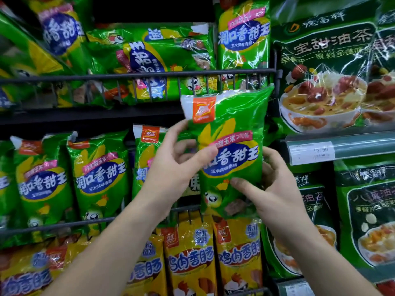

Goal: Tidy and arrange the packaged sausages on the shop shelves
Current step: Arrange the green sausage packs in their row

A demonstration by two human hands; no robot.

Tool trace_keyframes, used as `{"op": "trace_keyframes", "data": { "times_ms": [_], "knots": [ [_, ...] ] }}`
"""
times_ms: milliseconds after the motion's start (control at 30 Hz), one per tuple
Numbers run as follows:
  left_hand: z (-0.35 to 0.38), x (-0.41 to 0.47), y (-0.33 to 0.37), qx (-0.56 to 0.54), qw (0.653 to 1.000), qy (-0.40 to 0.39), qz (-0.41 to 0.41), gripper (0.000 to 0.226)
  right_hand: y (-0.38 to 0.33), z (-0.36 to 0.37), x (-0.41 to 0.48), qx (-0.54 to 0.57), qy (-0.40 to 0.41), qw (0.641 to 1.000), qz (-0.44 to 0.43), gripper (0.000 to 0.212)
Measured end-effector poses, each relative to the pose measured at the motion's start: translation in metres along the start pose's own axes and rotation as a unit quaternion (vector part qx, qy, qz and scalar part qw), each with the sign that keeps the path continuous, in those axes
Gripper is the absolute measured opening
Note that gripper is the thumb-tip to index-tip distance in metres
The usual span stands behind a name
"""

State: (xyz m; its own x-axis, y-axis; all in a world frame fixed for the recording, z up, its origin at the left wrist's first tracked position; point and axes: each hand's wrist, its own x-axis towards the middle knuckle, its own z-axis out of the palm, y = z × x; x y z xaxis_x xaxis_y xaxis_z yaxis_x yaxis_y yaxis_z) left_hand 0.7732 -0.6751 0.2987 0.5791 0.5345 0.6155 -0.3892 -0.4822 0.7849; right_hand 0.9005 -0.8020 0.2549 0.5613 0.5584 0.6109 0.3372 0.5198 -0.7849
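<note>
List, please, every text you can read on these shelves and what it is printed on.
"香甜王", "玉米风味香肠": held green pack, between left hand and right hand.
"润口香甜王": upper-shelf green pack.
"双汇": logo on middle-shelf green pack.
"鸡肉香肠": yellow pack.
"宝甜油茶": dark green bag.
"16.90": price tag; its small print is blurred.

1. Green sausage pack [230,146], glossy with an orange logo, upright and slightly tilted, held up in mid-air.
2. Green packs [100,174] stand upright on the middle shelf [53,226].
3. Yellow packs [192,257] stand below.
</note>
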Motion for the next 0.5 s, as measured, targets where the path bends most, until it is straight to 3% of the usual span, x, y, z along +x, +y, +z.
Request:
{"op": "trace_keyframes", "data": {
  "times_ms": [67, 200, 500],
  "knots": [
    [-0.004, 0.0, -0.005, 0.049, 0.999, 0.0, 0.004, 0.066, 0.002, 0.005, 0.004, -0.009, 0.034, 0.999, -0.028, 0.056],
    [-0.01, 0.004, -0.013, 0.122, 0.992, 0.009, 0.031, 0.042, 0.011, 0.014, 0.013, -0.032, 0.085, 0.994, -0.064, 0.06],
    [-0.016, 0.007, -0.033, 0.18, 0.982, 0.042, 0.042, 0.042, 0.036, 0.035, 0.027, -0.079, 0.061, 0.992, -0.081, 0.057]
  ]
}}
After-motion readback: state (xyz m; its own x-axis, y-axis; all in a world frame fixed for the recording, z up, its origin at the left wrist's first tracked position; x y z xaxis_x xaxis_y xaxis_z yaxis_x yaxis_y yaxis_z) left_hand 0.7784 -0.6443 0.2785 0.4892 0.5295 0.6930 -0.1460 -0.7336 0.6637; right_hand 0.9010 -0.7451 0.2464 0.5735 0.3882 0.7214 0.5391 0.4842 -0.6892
